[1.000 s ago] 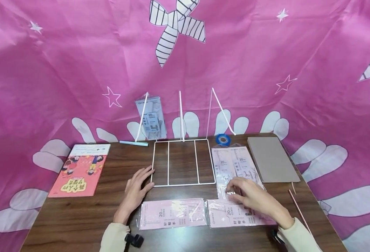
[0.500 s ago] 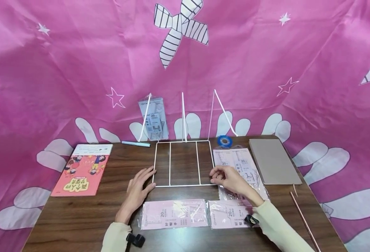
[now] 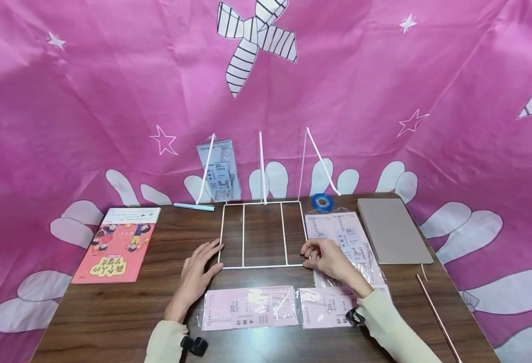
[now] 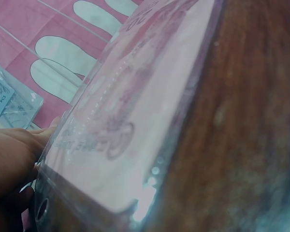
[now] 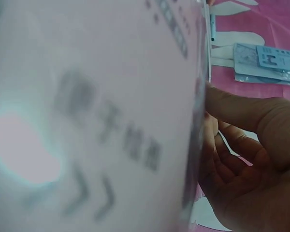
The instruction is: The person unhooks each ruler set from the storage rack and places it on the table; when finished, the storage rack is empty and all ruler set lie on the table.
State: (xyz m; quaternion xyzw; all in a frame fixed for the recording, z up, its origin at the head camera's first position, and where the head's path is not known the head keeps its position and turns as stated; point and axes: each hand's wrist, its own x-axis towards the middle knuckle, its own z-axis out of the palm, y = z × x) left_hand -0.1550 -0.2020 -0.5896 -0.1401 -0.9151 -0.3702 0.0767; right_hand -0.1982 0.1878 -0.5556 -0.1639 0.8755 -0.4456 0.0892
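A white wire rack (image 3: pixel 243 234) lies with its base on the table, its bars rising at the back. My left hand (image 3: pixel 198 267) rests at the rack's left side, fingers extended and touching the wire. At the front right corner my right hand (image 3: pixel 328 258) has curled fingers and thumb pinching the wire. A blue flat packet (image 3: pixel 220 171) leans upright behind the left back bar. Two pink packets in clear sleeves, a left one (image 3: pixel 250 308) and a right one (image 3: pixel 322 308), lie in front of the rack. More pink packets (image 3: pixel 336 227) lie partly under my right hand.
A red book (image 3: pixel 116 252) lies far left, with a light blue pen (image 3: pixel 193 206) near the rack. To the right are a blue tape roll (image 3: pixel 322 202), a grey notebook (image 3: pixel 394 232) and a copper-coloured rod (image 3: pixel 438 317). A pink curtain (image 3: pixel 361 75) hangs behind the table.
My right hand has moved left from over the pink packets to the rack's front right corner, then held there. My left hand has stayed at the rack's left side.
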